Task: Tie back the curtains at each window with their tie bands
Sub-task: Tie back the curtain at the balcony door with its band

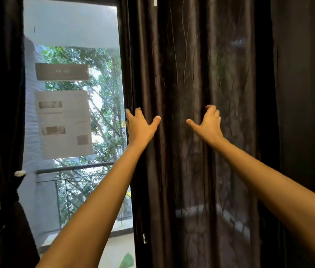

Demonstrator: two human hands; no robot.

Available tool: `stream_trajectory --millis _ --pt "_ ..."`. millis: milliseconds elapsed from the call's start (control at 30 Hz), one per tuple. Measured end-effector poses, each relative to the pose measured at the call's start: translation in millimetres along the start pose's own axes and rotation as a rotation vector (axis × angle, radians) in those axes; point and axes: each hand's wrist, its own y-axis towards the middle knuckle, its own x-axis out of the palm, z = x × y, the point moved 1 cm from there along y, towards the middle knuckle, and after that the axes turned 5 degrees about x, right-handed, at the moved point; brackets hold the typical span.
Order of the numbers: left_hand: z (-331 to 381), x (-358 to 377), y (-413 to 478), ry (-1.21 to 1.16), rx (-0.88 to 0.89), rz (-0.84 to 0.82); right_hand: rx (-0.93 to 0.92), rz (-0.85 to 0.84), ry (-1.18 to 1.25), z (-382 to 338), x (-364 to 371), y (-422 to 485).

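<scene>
While your left hand (140, 125) hooked the dark curtain (191, 74)'s window edge and your right hand (209, 122) pressed its folds, apart, fabric looked soft, slippery; gather mid-height.

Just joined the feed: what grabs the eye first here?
Two bare arms reach forward, left hand on the inner edge of the loose dark curtain and right hand pressed into its folds. At far left, another curtain is already cinched by a tie band beside the bright window.
</scene>
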Motion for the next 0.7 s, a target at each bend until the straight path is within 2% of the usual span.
stream_trajectory --millis 333,567,700 --pt "62.3 -19.2 83.1 0.109 0.234 0.202 -0.109 0.031 0.071 -36.6 -18.0 92.7" --pt "74.7 -35.8 107.8 0.228 0.284 0.296 -0.111 0.052 0.104 -60.0 -30.1 130.2" --pt "60.4 -38.2 110.5 0.301 0.267 0.304 -0.279 0.018 0.018 -82.0 -20.8 126.0"
